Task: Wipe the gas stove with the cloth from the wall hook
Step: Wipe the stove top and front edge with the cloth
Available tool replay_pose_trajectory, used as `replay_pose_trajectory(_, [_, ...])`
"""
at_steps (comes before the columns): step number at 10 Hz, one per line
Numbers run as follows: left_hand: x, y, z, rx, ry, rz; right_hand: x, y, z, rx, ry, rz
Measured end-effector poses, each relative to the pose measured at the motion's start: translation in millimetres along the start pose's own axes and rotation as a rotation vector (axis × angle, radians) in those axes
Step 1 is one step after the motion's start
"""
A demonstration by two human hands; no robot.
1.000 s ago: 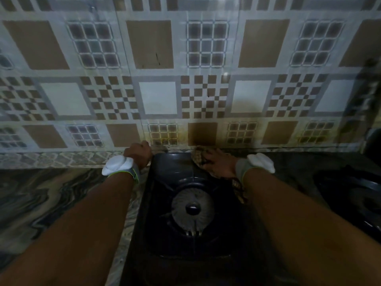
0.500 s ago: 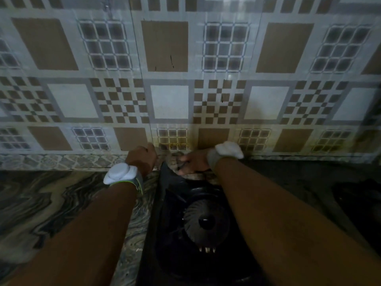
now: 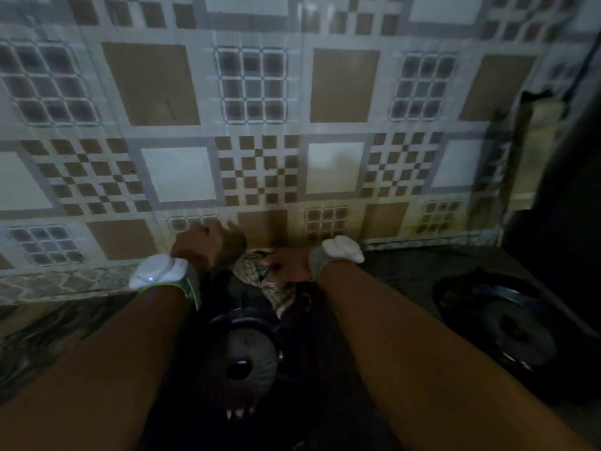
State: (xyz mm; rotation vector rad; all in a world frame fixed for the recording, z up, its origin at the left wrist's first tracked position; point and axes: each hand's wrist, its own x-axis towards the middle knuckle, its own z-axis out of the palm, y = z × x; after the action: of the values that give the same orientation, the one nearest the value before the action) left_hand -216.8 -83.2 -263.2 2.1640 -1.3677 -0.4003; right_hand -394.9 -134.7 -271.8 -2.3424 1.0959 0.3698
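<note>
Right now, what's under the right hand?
The patterned cloth, pressed on the gas stove at its back edge by the right hand. The stove surface beneath the cloth is hidden.

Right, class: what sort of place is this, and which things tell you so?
Most likely a home kitchen: a black gas stove with a round burner, a patterned tiled wall behind it, and a marbled stone counter.

No text, label, brand, number or sign can be read anywhere.
</note>
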Motion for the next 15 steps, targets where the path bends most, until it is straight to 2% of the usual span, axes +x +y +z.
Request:
replay_pose_trajectory(1, [-7, 49, 32, -0.131, -0.071, -0.061, -41, 56, -4, 0.051, 0.041, 0.049])
replay_pose_trajectory(2, [-19, 100, 69, -0.156, -0.163, -0.002, -86, 118, -14, -0.005, 0.069, 0.118])
replay_pose_trajectory(4, [-44, 160, 127, -0.056, -0.298, 0.077, -147, 216, -36, -0.129, 0.029, 0.338])
replay_pose_trajectory(5, [-59, 170, 139, -0.006, -0.287, 0.056, -153, 255, -43, -0.201, 0.020, 0.417])
replay_pose_trajectory(7, [-55, 162, 143, 0.008, -0.264, 0.001, -189, 311, -41, -0.159, 0.133, 0.580])
replay_pose_trajectory(9, [-60, 162, 140, 0.052, -0.287, 0.016, -196, 307, -36, -0.144, 0.190, 0.596])
replay_pose_trajectory(11, [-79, 151, 124, 0.070, -0.251, 0.019, -165, 217, -26, -0.099, 0.107, 0.383])
replay_pose_trajectory(12, [-85, 136, 111, 0.141, -0.171, 0.019, -112, 176, -2, 0.011, 0.139, 0.300])
replay_pose_trajectory(13, [-97, 116, 95, 0.257, -0.139, -0.019, -115, 133, 18, 0.000, 0.133, 0.200])
replay_pose_trajectory(14, [-108, 100, 81, 0.320, -0.143, -0.064, -121, 97, 39, -0.050, 0.106, 0.166])
replay_pose_trajectory(15, [-121, 91, 73, 0.337, -0.159, -0.051, -131, 99, 49, -0.074, 0.118, 0.194])
